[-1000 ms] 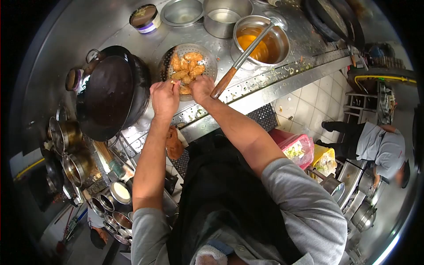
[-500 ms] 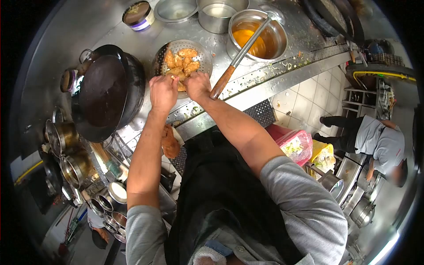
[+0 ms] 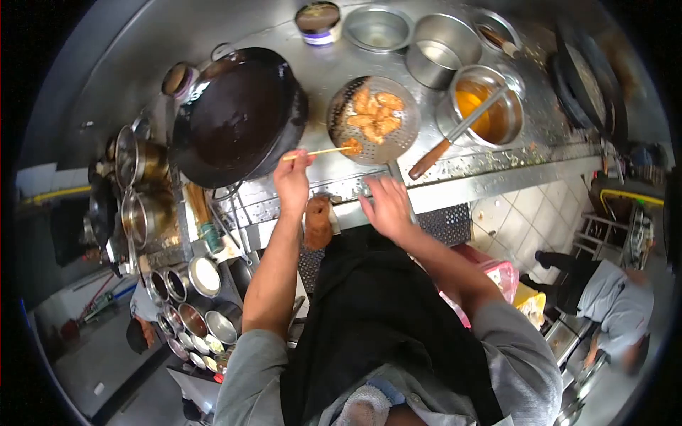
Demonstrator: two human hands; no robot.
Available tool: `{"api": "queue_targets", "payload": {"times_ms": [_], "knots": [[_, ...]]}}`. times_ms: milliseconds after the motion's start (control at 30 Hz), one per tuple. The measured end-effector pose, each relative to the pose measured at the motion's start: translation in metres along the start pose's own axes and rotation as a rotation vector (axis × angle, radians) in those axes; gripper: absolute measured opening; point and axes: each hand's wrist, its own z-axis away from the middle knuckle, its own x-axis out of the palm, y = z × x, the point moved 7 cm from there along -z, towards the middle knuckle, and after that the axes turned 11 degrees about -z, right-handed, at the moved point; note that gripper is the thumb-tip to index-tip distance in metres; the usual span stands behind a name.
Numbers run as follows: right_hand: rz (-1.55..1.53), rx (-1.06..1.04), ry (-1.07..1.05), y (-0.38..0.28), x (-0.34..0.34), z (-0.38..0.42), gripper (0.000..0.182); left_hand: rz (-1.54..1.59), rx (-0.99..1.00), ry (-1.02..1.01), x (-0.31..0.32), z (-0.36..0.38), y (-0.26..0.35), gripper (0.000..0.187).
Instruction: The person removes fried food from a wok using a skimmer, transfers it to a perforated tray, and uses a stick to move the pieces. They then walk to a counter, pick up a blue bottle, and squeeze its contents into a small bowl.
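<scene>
My left hand (image 3: 293, 177) grips a thin wooden skewer (image 3: 312, 153) with a fried piece (image 3: 351, 147) on its far tip, held at the near edge of the perforated metal strainer (image 3: 405, 135). Several golden fried pieces (image 3: 375, 113) lie in that strainer on the steel counter. My right hand (image 3: 387, 206) rests spread on the counter's front edge (image 3: 483, 188), below the strainer, holding nothing.
A big black wok (image 3: 234, 117) sits left of the strainer. A pot of oil (image 3: 490, 113) with a wooden-handled ladle (image 3: 455, 138) stands to the right, steel bowls (image 3: 379, 27) behind. Small seasoning pots (image 3: 188, 298) line the left. Another person (image 3: 611, 305) works at lower right.
Both hands were together over the fried pieces in the strainer. Now my left hand has pulled back left with a skewered piece, and my right hand has dropped to the counter edge.
</scene>
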Motion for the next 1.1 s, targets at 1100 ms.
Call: {"api": "queue_targets", "payload": {"times_ms": [1100], "knots": [[-0.085, 0.049, 0.083, -0.045, -0.035, 0.070, 0.034, 0.094, 0.063, 0.572, -0.332, -0.039, -0.126, 0.015]]}}
